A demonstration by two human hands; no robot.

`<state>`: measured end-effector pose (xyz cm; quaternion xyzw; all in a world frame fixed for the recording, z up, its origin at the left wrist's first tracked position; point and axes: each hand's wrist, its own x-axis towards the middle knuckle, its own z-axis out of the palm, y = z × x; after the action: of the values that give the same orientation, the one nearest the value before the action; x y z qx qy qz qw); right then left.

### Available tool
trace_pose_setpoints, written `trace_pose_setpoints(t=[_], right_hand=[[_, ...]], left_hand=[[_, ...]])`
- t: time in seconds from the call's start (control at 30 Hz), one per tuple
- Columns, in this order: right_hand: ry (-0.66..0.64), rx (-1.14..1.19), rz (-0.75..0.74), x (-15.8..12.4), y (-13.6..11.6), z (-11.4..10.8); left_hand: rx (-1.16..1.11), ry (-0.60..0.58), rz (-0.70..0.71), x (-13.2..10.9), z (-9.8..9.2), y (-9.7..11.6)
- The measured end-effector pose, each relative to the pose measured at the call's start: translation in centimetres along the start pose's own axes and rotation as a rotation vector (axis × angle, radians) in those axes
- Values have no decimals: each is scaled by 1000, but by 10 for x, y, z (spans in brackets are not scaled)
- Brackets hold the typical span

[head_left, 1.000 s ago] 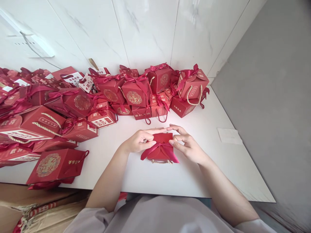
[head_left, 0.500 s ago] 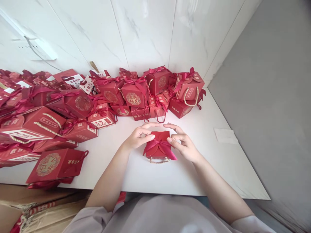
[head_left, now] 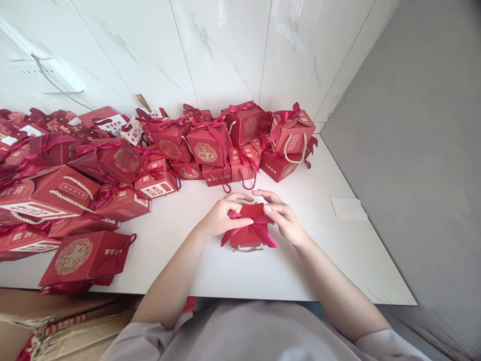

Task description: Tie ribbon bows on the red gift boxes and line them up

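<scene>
A small red gift box [head_left: 254,210] stands on the white table [head_left: 218,273] in front of me, its gold rope handle [head_left: 249,248] hanging on the near side. A crimson ribbon [head_left: 265,235] is tied in a bow across its top, with tails spread to both near corners. My left hand [head_left: 222,216] pinches the bow's left loop, its thumb reaching over to the knot. On the other side, my right hand [head_left: 288,224] is closed on the right loop between thumb and fingers. Both index fingers stretch past the far side of the box.
Several finished-looking red boxes with ribbons [head_left: 206,145] are stacked along the tiled wall [head_left: 233,50]. More boxes [head_left: 84,258] fill the table's left side. A white paper piece [head_left: 348,208] lies at right. An opened cardboard carton [head_left: 75,331] stands below the table's left front edge.
My left thumb has moved right onto the knot, and the loops now stand out between my fingers on both sides. The right hand has shifted slightly outward. The box stays in place.
</scene>
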<state>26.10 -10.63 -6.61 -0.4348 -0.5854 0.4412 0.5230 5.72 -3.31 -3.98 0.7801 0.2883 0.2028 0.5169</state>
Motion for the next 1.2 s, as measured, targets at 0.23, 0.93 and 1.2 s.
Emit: trace_pose_setpoints(t=[0.23,0.93,1.2], right_hand=[[64,11,-5,13,7,0],[3,-56,58,1,1,-6],[51,-96,64,1,1,-2]], left_hand=[[-92,-92,-14,-1,-8,-1],[322,34,-325,-16,-41,-2],[-218,-406,-600,-23,-40,15]])
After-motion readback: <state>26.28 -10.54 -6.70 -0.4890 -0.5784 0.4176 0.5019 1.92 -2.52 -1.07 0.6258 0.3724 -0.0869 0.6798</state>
